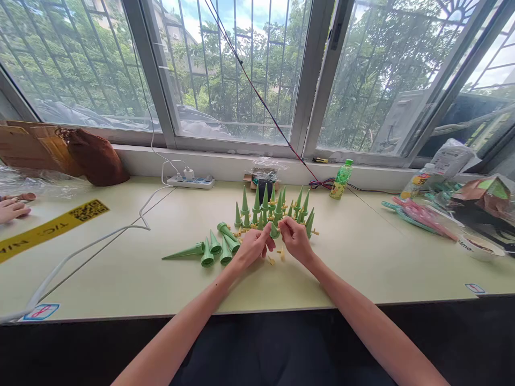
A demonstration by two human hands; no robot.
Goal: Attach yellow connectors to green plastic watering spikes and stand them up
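Two hands meet above a pale table [358, 273]; the left hand [254, 247] pinches one green cone [274, 231] between thumb and fingers; the right hand [296, 238] brings its fingertips close together beside that cone, though whether they pinch anything cannot be told; two yellow pieces [271, 261] lie just below the hands; six loose cones [183, 252] form a group to the left; behind the hands stands a cluster of upright cones [245, 201], too overlapped to count; farther out are one green bottle [341, 180], one power strip [197, 183], one brown bag [94, 156] and one co-worker's hand [14, 210].
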